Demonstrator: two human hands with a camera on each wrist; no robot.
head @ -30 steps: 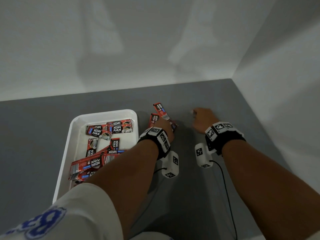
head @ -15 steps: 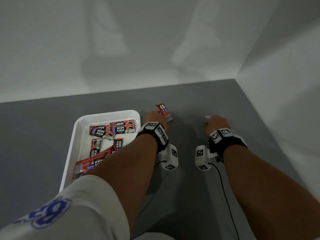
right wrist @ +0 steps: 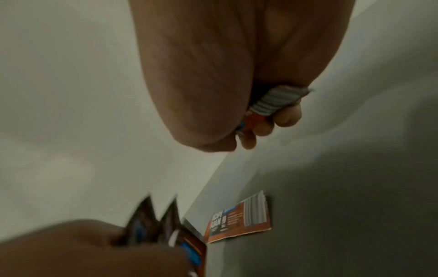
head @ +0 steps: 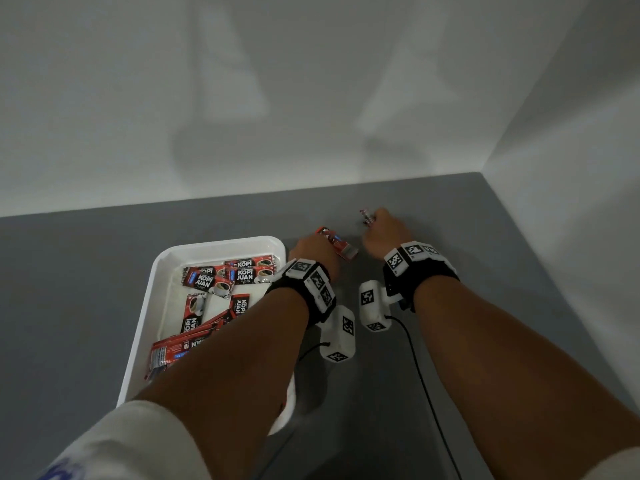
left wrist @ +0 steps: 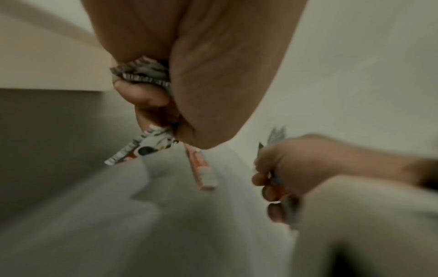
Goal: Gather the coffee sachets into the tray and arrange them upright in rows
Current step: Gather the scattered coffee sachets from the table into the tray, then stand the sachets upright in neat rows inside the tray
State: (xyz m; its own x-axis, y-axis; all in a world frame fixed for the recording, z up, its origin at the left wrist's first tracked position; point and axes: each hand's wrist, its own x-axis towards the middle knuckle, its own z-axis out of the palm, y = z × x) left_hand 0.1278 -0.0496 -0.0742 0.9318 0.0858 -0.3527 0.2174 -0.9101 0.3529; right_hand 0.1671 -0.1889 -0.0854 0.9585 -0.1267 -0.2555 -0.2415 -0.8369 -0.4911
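Blurred streaks smear both wrist views, so the print on most held sachets cannot be read. From the head view the person's left forearm covers the near right part of the white tray [head: 152, 306], and the sachets in tray [head: 221, 282] lie flat and overlapping, some partly under that arm.

Matte grey table [head: 86, 271] runs back to plain pale walls [head: 311, 98] that meet in a corner at the right.

Foil packets, red and black with crimped silver ends, make up the left-hand sachets [left wrist: 140, 148]; the left hand [head: 313, 252] curls round several of them just beside the tray's far right corner. The right hand [head: 386, 230], near it and further from the tray, grips the right-hand sachets [right wrist: 275, 102], fingers wrapped tight; how many it holds cannot be told. One loose sachet [right wrist: 239, 221] lies flat on the table. Black straps with white square-patterned marker blocks [head: 372, 303] wrap both wrists.
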